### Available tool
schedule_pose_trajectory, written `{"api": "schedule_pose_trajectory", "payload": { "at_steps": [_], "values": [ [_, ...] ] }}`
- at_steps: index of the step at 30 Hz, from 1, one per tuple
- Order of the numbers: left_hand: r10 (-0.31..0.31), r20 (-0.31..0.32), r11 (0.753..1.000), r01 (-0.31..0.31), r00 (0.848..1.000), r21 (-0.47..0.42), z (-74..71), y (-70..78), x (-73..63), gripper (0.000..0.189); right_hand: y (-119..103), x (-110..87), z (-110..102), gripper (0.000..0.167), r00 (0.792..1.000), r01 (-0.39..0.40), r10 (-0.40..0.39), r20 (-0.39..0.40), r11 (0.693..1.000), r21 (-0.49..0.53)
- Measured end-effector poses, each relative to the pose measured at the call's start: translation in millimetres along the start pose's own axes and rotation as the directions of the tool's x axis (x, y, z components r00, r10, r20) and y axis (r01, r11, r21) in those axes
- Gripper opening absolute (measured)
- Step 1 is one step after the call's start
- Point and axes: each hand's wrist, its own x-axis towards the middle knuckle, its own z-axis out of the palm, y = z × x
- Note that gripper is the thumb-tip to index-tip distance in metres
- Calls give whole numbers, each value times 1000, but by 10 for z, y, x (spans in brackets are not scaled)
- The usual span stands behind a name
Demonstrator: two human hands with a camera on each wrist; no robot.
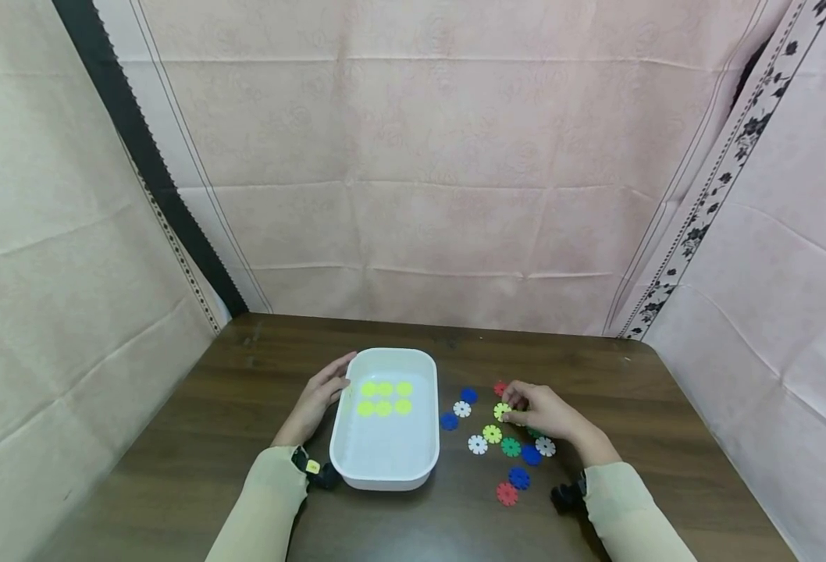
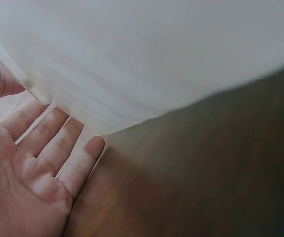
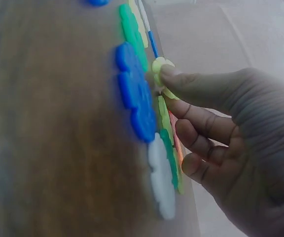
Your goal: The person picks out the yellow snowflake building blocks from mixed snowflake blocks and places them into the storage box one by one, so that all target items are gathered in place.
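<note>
A white rectangular tray (image 1: pixel 385 468) stands on the table, with several yellow-green round pieces (image 1: pixel 383 408) in two rows inside. At its far left side, my left hand (image 1: pixel 318 400) holds the rim, thumb over the edge and fairly straight fingers along the outer wall. The tray's pale wall (image 2: pixel 147 64) fills much of the left wrist view. Right of the tray, my right hand (image 1: pixel 542 410) pinches a yellow-green flower-shaped disc (image 3: pixel 159 69) between thumb and index finger. Its other fingers curl loosely beside more discs, partly hiding some.
Flower-shaped discs lie scattered right of the tray: several blue (image 1: pixel 519 478), several white (image 1: pixel 478 444), green (image 1: pixel 510 446), red (image 1: pixel 507 493) and another yellow-green one (image 1: pixel 493 434). Brown wooden table (image 1: pixel 174 468) surrounds them. Pale cloth (image 1: pixel 441 156) hangs behind and at both sides.
</note>
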Motion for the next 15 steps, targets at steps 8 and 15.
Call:
{"api": "schedule_pose_trajectory", "payload": {
  "at_steps": [8, 15],
  "values": [
    [-4, 0, 1000, 4, 1000, 1, -8, -11, -2, 47, 18, 4, 7, 19, 999, 14, -14, -29, 1000, 7],
    [4, 10, 1000, -4, 1000, -12, -12, -23, 13, 47, 30, 4, 9, 17, 998, 39, -38, -50, 999, 17]
  ]
}}
